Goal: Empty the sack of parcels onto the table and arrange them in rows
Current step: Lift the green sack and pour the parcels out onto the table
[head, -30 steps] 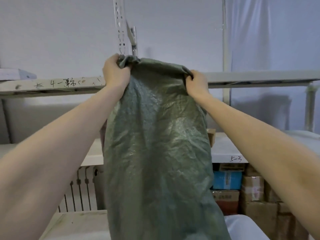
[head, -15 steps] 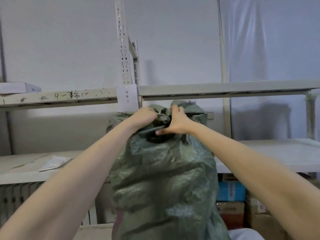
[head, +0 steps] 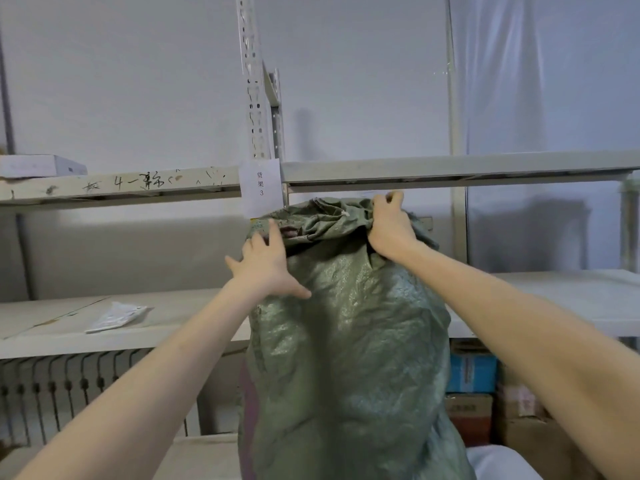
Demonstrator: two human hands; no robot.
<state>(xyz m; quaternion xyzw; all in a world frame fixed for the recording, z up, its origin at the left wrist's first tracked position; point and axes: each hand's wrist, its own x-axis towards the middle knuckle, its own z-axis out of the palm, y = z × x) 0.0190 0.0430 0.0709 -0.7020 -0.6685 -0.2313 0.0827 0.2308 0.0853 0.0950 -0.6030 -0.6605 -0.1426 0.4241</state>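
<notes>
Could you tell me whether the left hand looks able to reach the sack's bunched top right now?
Probably yes. The left hand lies open against the green sack just below its bunched top, with nothing between them; the right hand grips that top.

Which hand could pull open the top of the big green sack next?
Probably the right hand: it grips the bunched top of the green woven plastic sack, while the left hand only presses flat against its side.
</notes>
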